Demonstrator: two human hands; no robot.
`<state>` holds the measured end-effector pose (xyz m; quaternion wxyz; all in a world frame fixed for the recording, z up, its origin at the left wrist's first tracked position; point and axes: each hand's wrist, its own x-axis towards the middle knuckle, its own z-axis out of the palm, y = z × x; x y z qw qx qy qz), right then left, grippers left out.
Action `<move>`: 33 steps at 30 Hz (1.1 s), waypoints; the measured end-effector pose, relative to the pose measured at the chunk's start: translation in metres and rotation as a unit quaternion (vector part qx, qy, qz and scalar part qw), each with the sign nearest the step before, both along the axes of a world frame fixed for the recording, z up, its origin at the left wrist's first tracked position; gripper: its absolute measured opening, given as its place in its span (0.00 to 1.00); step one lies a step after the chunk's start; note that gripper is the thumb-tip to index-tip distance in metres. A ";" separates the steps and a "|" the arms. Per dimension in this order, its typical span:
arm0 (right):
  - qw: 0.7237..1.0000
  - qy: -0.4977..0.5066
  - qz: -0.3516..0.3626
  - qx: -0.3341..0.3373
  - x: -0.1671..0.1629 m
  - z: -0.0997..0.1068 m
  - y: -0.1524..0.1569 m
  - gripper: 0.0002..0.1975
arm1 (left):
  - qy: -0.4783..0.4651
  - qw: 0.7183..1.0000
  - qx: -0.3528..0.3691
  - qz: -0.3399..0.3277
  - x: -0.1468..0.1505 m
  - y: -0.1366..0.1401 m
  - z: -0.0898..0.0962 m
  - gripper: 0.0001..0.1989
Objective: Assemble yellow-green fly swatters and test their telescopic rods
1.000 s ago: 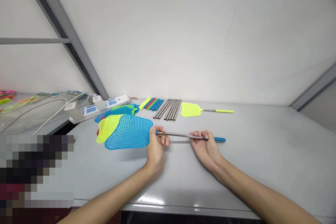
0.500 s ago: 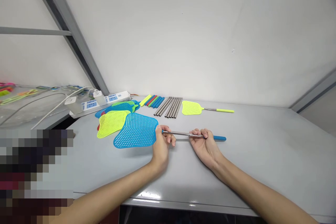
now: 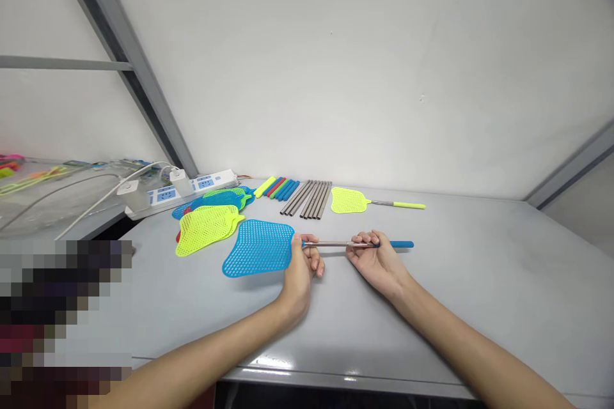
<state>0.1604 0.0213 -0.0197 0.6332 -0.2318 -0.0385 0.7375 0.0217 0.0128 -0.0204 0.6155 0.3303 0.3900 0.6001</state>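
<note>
Both hands hold a blue fly swatter (image 3: pixel 259 248) level above the table. My left hand (image 3: pixel 303 265) is closed at the neck, where the mesh head meets the metal rod. Farther right, my right hand (image 3: pixel 377 259) is closed around the rod beside the blue grip (image 3: pixel 401 244). A stretch of bare telescopic rod (image 3: pixel 332 244) shows between the hands. Behind it lie several metal tubes (image 3: pixel 307 199) in a row and several coloured grips (image 3: pixel 278 188). A finished-looking yellow fly swatter (image 3: pixel 349 200) lies on the table behind my right hand.
Loose yellow mesh heads (image 3: pixel 204 230) and blue ones (image 3: pixel 215 200) are piled at the left. Behind them sits a white power strip (image 3: pixel 192 186) with plugs and cables. A wall stands along the table's (image 3: pixel 480 281) back edge. The lower left is pixelated.
The blue swatter's head has shifted right and slightly down, with my left hand moving a little right, nearer my right hand. Less rod shows between the hands. Both hands keep their hold.
</note>
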 end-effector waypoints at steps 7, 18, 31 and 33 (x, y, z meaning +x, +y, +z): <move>0.999 0.014 0.039 0.007 0.004 0.006 -0.001 0.09 | -0.054 0.997 -0.063 -0.008 -0.007 0.005 0.004 0.19; 0.995 0.054 -0.061 -0.058 0.024 0.008 0.012 0.03 | -0.052 0.996 -0.066 0.016 -0.014 0.008 0.007 0.16; 0.987 0.095 -0.092 -0.093 0.033 0.004 0.018 0.06 | -0.038 0.997 -0.071 -0.004 -0.014 0.010 0.005 0.15; 0.986 0.094 -0.095 -0.098 0.033 0.004 0.018 0.06 | -0.039 0.997 -0.072 -0.008 -0.014 0.011 0.004 0.14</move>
